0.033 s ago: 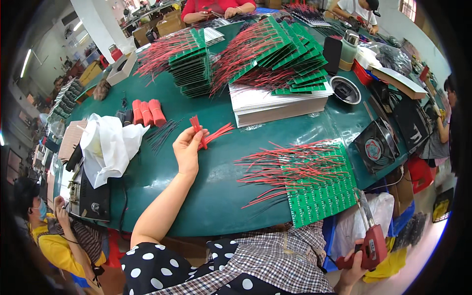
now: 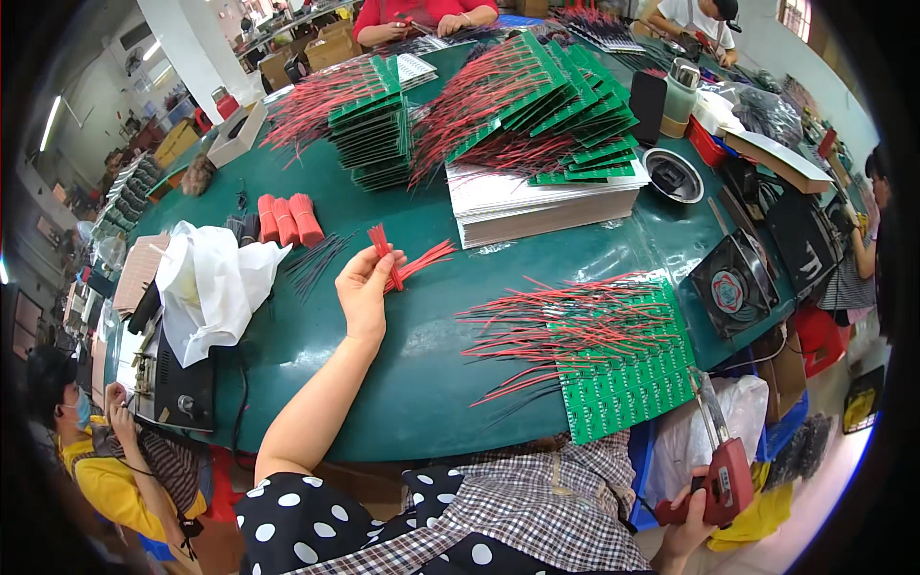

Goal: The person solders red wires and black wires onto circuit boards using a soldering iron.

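Note:
My left hand [image 2: 362, 295] is raised over the green table, thumb and fingers closed on a small bunch of red wires [image 2: 379, 237]. More red wires [image 2: 427, 259] fan out to the right, just beside the fingertips; whether they are held too is unclear. At the lower right, my right hand [image 2: 688, 525] grips a red soldering gun [image 2: 725, 484], its metal tip pointing up to the edge of a green circuit board panel [image 2: 623, 393]. Red and black wires [image 2: 517, 326] stick out leftward from that panel, which lies at the table's near edge.
Wired green panels [image 2: 369, 134] are stacked at the back, others [image 2: 546, 96] on a white pile [image 2: 546, 206]. Red wire bundles [image 2: 290, 220], loose black wires [image 2: 314, 264] and a white bag [image 2: 213, 287] lie left. A fan [image 2: 730, 286] and metal dish [image 2: 674, 175] stand right. Co-workers sit around.

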{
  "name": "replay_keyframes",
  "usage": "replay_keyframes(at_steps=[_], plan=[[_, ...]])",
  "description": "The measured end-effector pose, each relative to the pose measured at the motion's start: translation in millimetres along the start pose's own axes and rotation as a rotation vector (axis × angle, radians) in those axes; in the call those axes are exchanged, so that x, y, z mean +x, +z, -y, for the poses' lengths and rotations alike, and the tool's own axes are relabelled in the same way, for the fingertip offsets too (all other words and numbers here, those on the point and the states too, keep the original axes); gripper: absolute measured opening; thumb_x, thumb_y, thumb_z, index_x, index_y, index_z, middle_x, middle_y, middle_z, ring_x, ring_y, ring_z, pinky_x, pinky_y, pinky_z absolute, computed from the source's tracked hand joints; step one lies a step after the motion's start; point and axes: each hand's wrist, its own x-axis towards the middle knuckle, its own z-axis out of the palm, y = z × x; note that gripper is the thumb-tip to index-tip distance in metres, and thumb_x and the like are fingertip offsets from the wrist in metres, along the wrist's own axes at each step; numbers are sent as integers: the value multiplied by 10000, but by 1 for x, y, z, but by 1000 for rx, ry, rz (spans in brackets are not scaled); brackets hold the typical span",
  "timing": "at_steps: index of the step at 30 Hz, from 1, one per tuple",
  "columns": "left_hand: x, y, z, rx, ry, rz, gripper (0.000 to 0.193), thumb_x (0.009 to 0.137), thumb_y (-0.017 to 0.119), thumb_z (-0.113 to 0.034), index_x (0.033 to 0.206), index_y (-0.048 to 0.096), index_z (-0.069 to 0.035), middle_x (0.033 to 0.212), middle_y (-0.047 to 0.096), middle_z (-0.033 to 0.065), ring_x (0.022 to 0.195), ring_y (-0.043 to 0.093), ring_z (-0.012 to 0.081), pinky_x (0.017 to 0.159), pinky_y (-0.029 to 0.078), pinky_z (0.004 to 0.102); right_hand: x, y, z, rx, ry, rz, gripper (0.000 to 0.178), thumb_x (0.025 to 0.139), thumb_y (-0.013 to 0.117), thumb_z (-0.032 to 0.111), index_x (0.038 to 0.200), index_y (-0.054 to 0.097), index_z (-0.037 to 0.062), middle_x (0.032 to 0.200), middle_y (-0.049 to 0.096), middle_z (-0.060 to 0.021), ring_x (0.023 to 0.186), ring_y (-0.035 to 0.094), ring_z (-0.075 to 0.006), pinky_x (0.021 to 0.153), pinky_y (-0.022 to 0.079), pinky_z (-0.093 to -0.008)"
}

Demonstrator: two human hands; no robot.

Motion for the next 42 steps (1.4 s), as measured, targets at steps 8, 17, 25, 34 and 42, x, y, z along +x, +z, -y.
replay_keyframes(at_steps=[8,17,25,34,42], plan=[[24,-13,-24,156,-143,76,179,876,594,-60,1025,605,40,890,658,90,824,648,172,729,505,259,4,5,1,-7,11,22,355,877,505,137,1172,412,-38,1017,523,-140,581,466,-110,480,386,-209],[22,-27,-27,-18,-371,149,172,879,589,-65,1027,605,23,909,653,104,891,649,215,789,527,308,-2,2,0,3,18,16,367,870,510,119,1185,403,-35,1014,527,-144,572,464,-110,479,389,-210],[-6,12,-49,28,-443,391,194,894,579,-114,1015,591,38,840,657,87,804,649,169,740,521,285,-5,-4,0,64,27,27,380,843,547,121,1151,447,-78,1035,549,-162,567,522,-113,495,446,-244],[-117,126,-74,-202,-1233,1509,201,900,566,-79,1024,611,72,904,671,135,811,664,178,745,543,273,48,34,-8,-505,-591,400,389,785,662,156,1119,557,-15,952,656,-115,736,626,-213,695,489,-300],[-128,140,-64,-216,-1284,1567,203,904,558,-70,1035,603,78,903,670,144,826,665,192,759,550,294,48,49,-11,-289,-703,339,395,712,674,169,1069,622,9,883,668,-138,695,672,-227,562,535,-272]])
